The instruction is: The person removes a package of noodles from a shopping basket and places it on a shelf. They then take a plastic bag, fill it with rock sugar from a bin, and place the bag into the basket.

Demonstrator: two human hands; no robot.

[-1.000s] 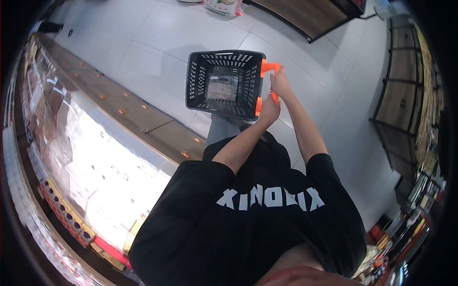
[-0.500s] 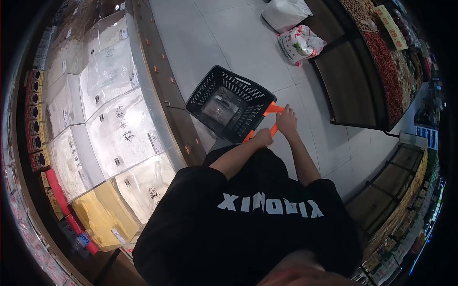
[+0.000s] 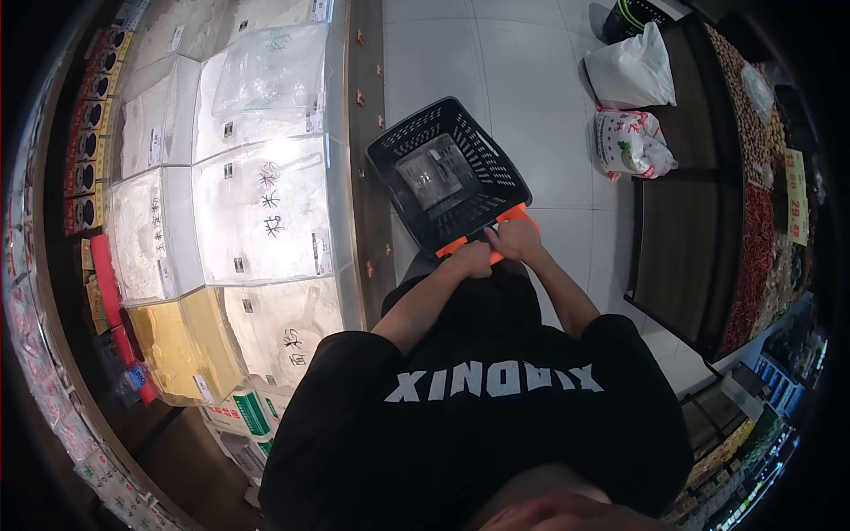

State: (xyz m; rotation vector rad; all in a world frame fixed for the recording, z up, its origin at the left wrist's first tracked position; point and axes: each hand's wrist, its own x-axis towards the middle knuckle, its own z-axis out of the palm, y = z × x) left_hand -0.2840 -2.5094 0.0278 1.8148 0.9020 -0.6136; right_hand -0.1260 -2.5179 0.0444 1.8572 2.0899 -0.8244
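A black plastic shopping basket (image 3: 498,175) with slotted sides is held out in front of my body. Its orange handle (image 3: 513,213) lies on the side nearest me. My left hand (image 3: 474,259) is closed around the left part of this handle. Close beside it, my right hand (image 3: 517,239) is wrapped around the handle too, and the two hands nearly touch. On the basket floor lies a flat, greyish, see-through thing (image 3: 434,175) whose kind I cannot make out.
Clear-covered bins of white powder (image 3: 257,212) and a yellow one (image 3: 181,345) line the left. On the right, a white sack (image 3: 630,71) and a printed bag (image 3: 627,142) stand by a dark display stand (image 3: 682,257) with dried chillies (image 3: 749,265). Grey tiles (image 3: 531,88) form the aisle.
My view has turned, and the shelves and sacks sit differently in it. My right hand has come closer to my left on the handle. The basket appears slightly further right.
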